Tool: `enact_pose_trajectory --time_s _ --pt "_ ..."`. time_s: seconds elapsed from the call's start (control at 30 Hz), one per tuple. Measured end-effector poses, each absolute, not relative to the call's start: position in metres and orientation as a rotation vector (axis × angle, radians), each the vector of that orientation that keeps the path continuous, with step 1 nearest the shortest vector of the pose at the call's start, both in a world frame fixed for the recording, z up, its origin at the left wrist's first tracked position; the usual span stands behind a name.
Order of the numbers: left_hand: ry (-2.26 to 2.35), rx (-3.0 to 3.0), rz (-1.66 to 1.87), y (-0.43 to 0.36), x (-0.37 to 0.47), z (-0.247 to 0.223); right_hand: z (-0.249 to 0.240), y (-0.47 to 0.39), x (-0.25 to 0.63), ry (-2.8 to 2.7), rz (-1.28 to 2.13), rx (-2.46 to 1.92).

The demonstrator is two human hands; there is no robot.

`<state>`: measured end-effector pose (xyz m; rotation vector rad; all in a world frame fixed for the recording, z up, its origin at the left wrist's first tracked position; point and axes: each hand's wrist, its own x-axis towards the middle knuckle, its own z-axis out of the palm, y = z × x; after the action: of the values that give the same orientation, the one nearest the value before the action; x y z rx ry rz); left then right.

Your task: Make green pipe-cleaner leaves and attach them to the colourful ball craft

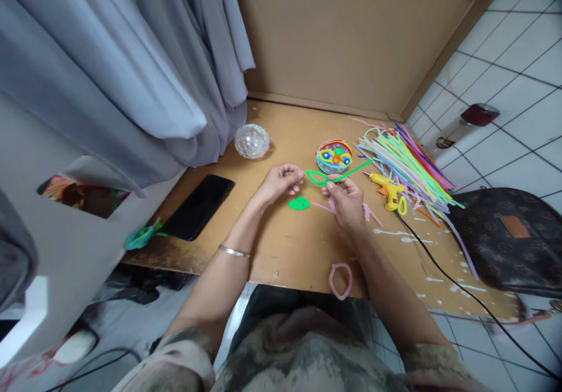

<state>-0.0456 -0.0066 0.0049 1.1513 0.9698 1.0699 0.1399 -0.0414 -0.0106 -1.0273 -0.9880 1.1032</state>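
My right hand (pixel 346 198) pinches a green pipe cleaner (pixel 356 169). The pipe cleaner is bent into a pointed loop at its left end, and its straight tail sticks out up to the right. Just left of the loop, my left hand (pixel 284 181) has its fingers curled in, with nothing visible in them. Below and between the hands lies a fan-shaped green piece (pixel 299 203) on the table. Pink pipe cleaner pieces (pixel 322 206) are partly hidden under my right hand. A pink loop (pixel 341 281) lies at the table's front edge.
Behind the hands sit a clear ball (pixel 252 141) and a colourful decorated ball (pixel 334 156). A pile of pipe cleaners (pixel 404 161), a yellow glue gun (pixel 386 189) with a black cord, and a brown bag (pixel 509 240) are right. A phone (pixel 199 207) lies left, near a grey curtain (pixel 175 58).
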Motion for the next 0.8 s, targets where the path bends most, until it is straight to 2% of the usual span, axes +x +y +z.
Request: enact_pose_trajectory --time_s 0.13,0.43,0.8 --pt "0.881 1.089 1.021 -0.015 -0.027 0.001 -0.011 -0.040 0.138 -0.850 1.080 -1.008" --pt "0.851 0.866 1.222 -0.021 -0.005 -0.003 -0.011 -0.042 0.131 -0.933 1.201 -0.977" --pt "0.948 0.890 1.368 -0.018 -0.008 0.000 -0.012 -0.047 0.133 -1.155 0.894 -1.175"
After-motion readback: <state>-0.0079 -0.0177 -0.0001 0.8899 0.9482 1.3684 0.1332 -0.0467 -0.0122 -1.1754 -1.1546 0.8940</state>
